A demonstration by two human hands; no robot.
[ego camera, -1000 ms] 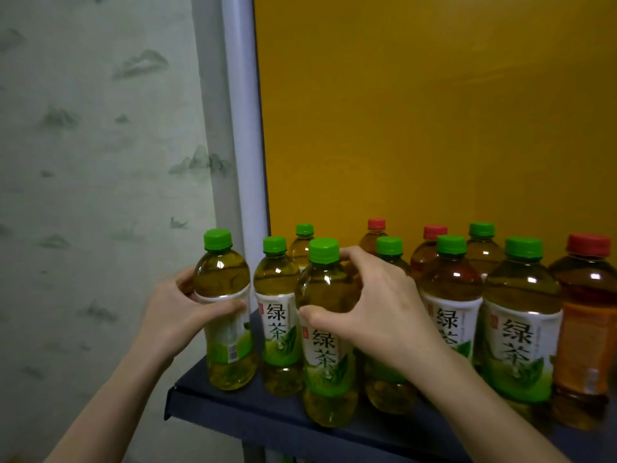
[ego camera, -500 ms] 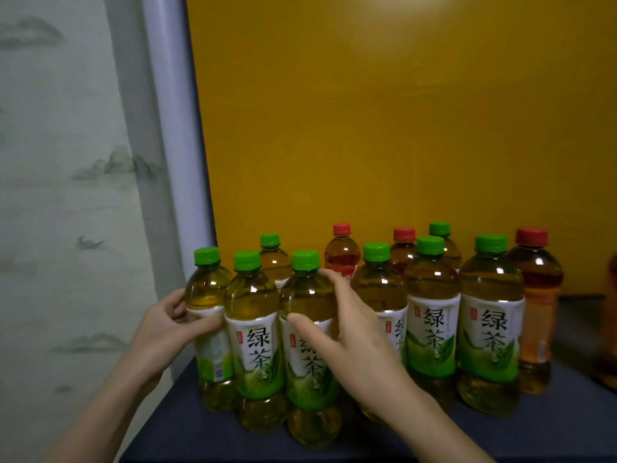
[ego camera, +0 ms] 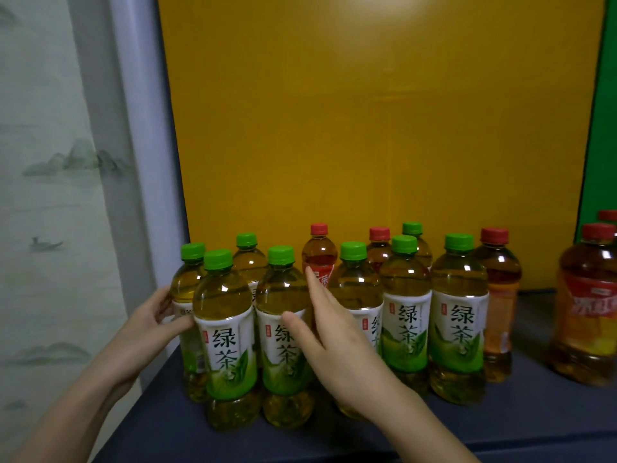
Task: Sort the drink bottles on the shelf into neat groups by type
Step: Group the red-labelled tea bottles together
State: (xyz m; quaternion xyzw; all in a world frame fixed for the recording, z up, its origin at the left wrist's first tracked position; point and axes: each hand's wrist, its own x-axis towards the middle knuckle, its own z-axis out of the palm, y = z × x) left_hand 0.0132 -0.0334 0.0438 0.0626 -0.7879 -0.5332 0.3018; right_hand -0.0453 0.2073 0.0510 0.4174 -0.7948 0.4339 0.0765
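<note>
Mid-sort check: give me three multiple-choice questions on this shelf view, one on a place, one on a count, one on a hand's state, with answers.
1. Where is the leftmost red-capped bottle?
A. front row
B. back row, behind green-capped bottles
C. lying down

2. How many green caps show?
A. five
B. eight
C. eleven

3. What is the left hand doing?
A. gripping the leftmost bottle
B. pressing a red cap
C. hanging free, holding nothing

Answers:
1 B: it stands upright by the yellow panel, with green-capped ones in front.
2 B: eight can be counted across both rows.
3 A: thumb and fingers curl round its label.
</note>
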